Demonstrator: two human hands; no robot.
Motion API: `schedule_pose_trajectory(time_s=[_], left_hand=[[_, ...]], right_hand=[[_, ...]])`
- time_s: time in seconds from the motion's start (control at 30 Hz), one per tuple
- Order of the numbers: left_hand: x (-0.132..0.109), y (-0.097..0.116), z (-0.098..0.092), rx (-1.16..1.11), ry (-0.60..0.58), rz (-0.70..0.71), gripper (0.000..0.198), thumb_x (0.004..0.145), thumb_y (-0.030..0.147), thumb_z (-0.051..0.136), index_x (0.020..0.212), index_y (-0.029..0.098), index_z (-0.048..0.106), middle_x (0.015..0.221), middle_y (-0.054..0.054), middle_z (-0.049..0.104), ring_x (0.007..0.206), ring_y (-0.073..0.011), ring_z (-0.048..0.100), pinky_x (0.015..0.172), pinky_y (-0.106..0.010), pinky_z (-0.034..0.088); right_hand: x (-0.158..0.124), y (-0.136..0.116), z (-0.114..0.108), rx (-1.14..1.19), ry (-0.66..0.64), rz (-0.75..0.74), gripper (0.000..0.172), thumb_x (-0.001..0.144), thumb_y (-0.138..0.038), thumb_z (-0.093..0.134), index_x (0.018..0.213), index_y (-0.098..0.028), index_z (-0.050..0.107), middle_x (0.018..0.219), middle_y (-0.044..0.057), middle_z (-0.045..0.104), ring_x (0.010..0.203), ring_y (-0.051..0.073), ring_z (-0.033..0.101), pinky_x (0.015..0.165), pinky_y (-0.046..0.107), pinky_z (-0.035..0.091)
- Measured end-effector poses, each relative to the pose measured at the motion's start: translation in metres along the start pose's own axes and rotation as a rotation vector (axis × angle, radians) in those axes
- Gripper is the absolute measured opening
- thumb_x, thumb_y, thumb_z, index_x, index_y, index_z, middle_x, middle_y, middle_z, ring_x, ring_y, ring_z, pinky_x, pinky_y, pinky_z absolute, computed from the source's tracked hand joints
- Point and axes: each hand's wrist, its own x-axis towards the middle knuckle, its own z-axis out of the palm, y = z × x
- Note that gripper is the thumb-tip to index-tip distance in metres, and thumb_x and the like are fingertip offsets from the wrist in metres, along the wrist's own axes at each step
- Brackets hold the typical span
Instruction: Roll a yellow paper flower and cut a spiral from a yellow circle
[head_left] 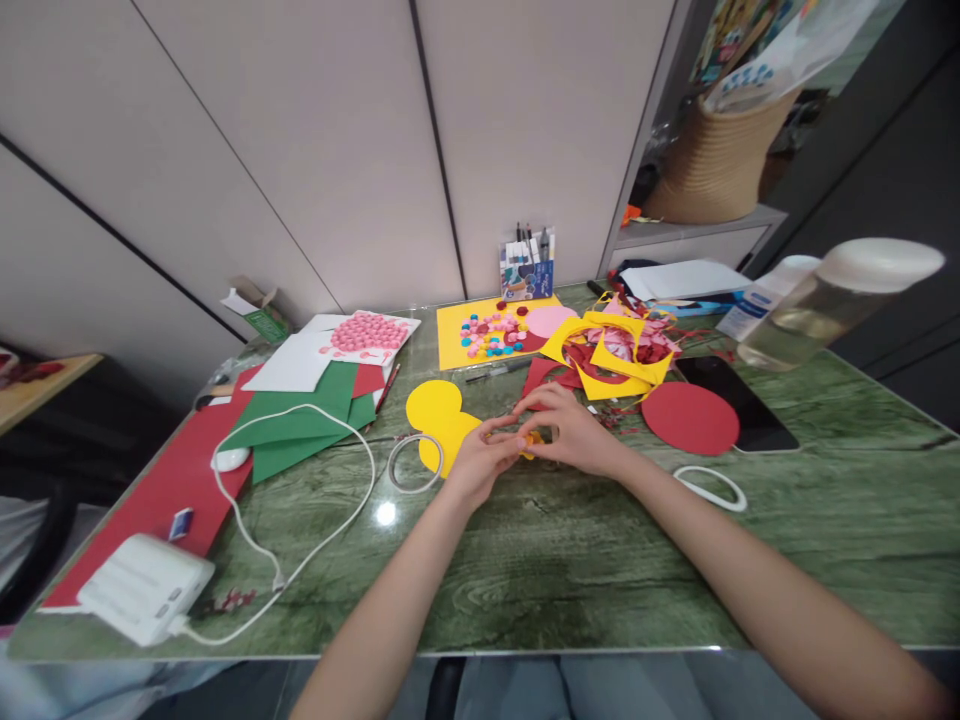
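Observation:
In front of me my left hand [487, 455] and my right hand [574, 432] meet, with their fingertips pinched together. Between them shows a small orange-yellow piece [531, 442], partly covered by the fingers; its kind I cannot make out. Yellow paper circles [435, 405] lie flat just left of my left hand, partly under it. A white tape roll [391, 468] rests against their lower left edge. Behind my right hand is a red paper scrap [541, 378]. Farther right, a red paper circle [690, 418] partly overlaps a dark phone [757, 415].
Coloured pom-pom-like balls [491, 335] sit on a yellow sheet [450, 350], beside cut-out scraps [626, 385]. Left are green paper [300, 450], red paper [142, 510], a white power bank [146, 585] and its looping cable [330, 535]. A large bottle [825, 300] stands right.

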Motion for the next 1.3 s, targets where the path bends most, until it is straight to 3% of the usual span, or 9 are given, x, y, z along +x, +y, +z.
schedule_pose_trajectory(time_s=[0.17,0.3,0.47,0.6,0.77,0.9,1.13,1.3], left_hand=[[0.001,-0.006,0.005,-0.075,0.023,0.028,0.045,0.055,0.019,0.080,0.095,0.014,0.060,0.074,0.000,0.068,0.071,-0.0081,0.062,0.076,-0.022,0.042],[0.000,-0.002,0.001,-0.055,-0.015,-0.008,0.048,0.052,0.016,0.081,0.095,0.014,0.060,0.072,0.000,0.068,0.067,-0.0090,0.062,0.072,-0.023,0.043],[-0.001,0.004,-0.005,0.023,-0.075,-0.055,0.053,0.051,0.016,0.082,0.099,0.015,0.059,0.071,-0.002,0.070,0.064,-0.0112,0.063,0.064,-0.022,0.042],[-0.003,0.008,-0.007,0.096,-0.125,-0.096,0.055,0.051,0.015,0.082,0.100,0.015,0.059,0.069,-0.002,0.070,0.061,-0.0120,0.064,0.061,-0.022,0.043],[-0.005,0.013,-0.010,0.200,-0.221,-0.118,0.056,0.048,0.013,0.082,0.101,0.012,0.061,0.066,-0.004,0.070,0.059,-0.0147,0.065,0.063,-0.026,0.046],[-0.004,0.015,-0.013,0.276,-0.297,-0.105,0.047,0.045,0.012,0.083,0.089,0.010,0.065,0.067,-0.005,0.070,0.058,-0.0148,0.064,0.060,-0.024,0.045],[0.000,0.007,-0.010,0.138,-0.098,-0.047,0.053,0.053,0.017,0.081,0.102,0.016,0.060,0.070,-0.001,0.070,0.060,-0.0100,0.062,0.062,-0.021,0.042],[0.003,-0.001,-0.003,0.008,0.005,-0.004,0.047,0.055,0.018,0.080,0.098,0.015,0.061,0.075,-0.001,0.069,0.068,-0.0087,0.062,0.070,-0.022,0.043]], right_hand=[[0.001,-0.004,-0.002,-0.024,0.016,0.009,0.006,0.075,-0.021,0.067,0.080,-0.023,0.069,0.106,0.006,0.062,0.105,0.025,0.045,0.094,0.046,0.031],[0.001,-0.004,-0.006,0.008,-0.043,0.005,0.009,0.075,-0.029,0.069,0.081,-0.022,0.069,0.104,0.006,0.063,0.103,0.024,0.047,0.092,0.043,0.034],[0.001,-0.001,-0.015,0.087,-0.157,-0.007,0.016,0.070,-0.033,0.074,0.085,-0.026,0.072,0.105,0.003,0.063,0.100,0.022,0.051,0.089,0.038,0.039],[0.001,-0.002,-0.019,0.172,-0.209,0.013,0.013,0.074,-0.034,0.070,0.085,-0.028,0.073,0.107,0.003,0.062,0.103,0.021,0.051,0.090,0.037,0.039],[0.001,-0.009,-0.016,0.189,-0.266,0.016,0.011,0.069,-0.034,0.074,0.079,-0.029,0.074,0.106,0.002,0.063,0.107,0.023,0.049,0.095,0.041,0.035],[0.000,-0.011,-0.011,0.181,-0.309,-0.016,0.008,0.068,-0.032,0.076,0.074,-0.027,0.074,0.103,0.002,0.065,0.104,0.022,0.051,0.095,0.040,0.036],[0.000,-0.002,-0.005,0.063,-0.108,-0.014,0.007,0.074,-0.030,0.070,0.077,-0.023,0.071,0.099,0.004,0.064,0.100,0.022,0.051,0.093,0.040,0.036],[0.000,0.000,-0.001,-0.001,-0.005,0.013,0.004,0.076,-0.026,0.067,0.078,-0.023,0.068,0.099,0.005,0.064,0.102,0.024,0.047,0.093,0.045,0.032]])
